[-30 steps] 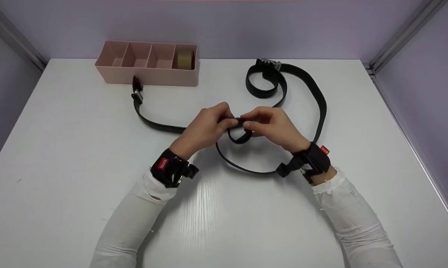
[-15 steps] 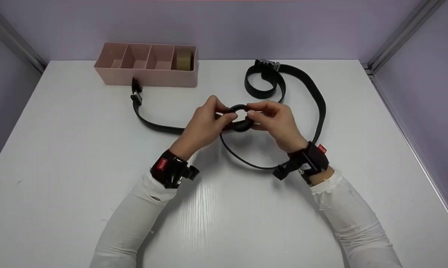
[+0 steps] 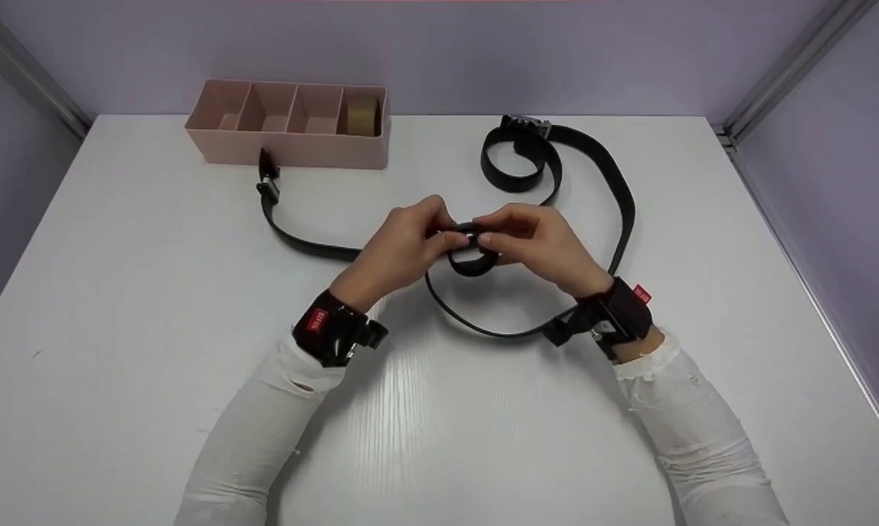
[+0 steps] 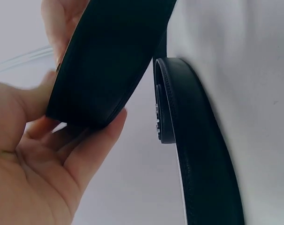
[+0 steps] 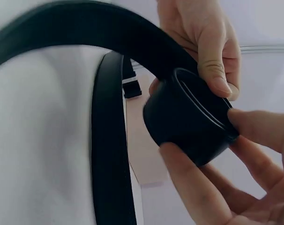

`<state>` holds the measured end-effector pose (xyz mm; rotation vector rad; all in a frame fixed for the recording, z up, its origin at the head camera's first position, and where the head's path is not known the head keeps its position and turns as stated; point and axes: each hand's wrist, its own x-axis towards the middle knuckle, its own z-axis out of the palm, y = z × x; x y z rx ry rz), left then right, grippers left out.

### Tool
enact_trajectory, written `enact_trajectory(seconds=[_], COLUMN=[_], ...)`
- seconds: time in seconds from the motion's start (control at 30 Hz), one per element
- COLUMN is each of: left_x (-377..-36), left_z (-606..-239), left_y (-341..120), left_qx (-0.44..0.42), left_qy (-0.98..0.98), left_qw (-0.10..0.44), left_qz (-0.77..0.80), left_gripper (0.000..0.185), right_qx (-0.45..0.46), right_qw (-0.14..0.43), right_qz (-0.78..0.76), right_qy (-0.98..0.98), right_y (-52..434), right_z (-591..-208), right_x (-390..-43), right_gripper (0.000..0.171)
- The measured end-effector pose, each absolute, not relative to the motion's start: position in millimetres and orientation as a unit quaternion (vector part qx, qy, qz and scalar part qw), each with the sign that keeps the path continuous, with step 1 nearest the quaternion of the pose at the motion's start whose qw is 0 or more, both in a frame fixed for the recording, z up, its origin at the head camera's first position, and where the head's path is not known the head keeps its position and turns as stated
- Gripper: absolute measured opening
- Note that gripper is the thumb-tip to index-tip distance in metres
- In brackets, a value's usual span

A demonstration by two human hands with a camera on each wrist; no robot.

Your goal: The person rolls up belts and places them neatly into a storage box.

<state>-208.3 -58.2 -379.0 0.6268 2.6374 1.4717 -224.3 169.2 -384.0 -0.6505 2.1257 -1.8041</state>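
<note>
A long black belt (image 3: 624, 212) lies looped across the white table (image 3: 118, 307). Its tail end is rolled into a small tight coil (image 3: 472, 252) held above the table's middle. My left hand (image 3: 406, 245) pinches the coil from the left and my right hand (image 3: 534, 245) pinches it from the right. The right wrist view shows the coil (image 5: 189, 119) close up between fingers of both hands. In the left wrist view the left hand (image 4: 34, 154) grips the broad strap (image 4: 109, 61). A second black belt (image 3: 293, 237) trails left toward a buckle (image 3: 267, 186).
A pink divided tray (image 3: 293, 150) stands at the back left, with a tan roll (image 3: 362, 117) in its rightmost compartment. The first belt's metal buckle (image 3: 527, 124) lies at the back centre beside a wide loop. Purple walls enclose the table.
The hands lifted the coil away from me half a second ago, then brought it back down and nearer. The coil looks slightly tighter and the loose loop below it has shrunk a little.
</note>
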Motion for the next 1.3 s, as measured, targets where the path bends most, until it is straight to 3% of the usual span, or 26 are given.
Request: enact_trajectory(seconds=[0.27, 0.73, 1.1, 1.3], left_x=[-209, -208, -209, -208], left_z=[-380, -383, -380, -378], left_y=[-57, -53, -56, -57], left_qx=[0.198, 0.174, 0.191, 0.22], left_qy=[0.849, 0.824, 0.817, 0.818], left_qw=[0.038, -0.022, -0.057, -0.021], left_qz=[0.489, 0.538, 0.541, 0.531], left_gripper=[0.023, 0.031, 0.014, 0.009], right_qx=[-0.223, -0.159, -0.162, -0.209], right_qw=[0.119, 0.067, 0.096, 0.122], right_qz=[-0.635, -0.719, -0.714, -0.648], right_qy=[0.73, 0.674, 0.674, 0.722], right_y=[166, 159, 160, 167], right_z=[-386, -391, -389, -383], right_x=[-224, -224, -223, -222], right_gripper=[0.029, 0.035, 0.033, 0.032])
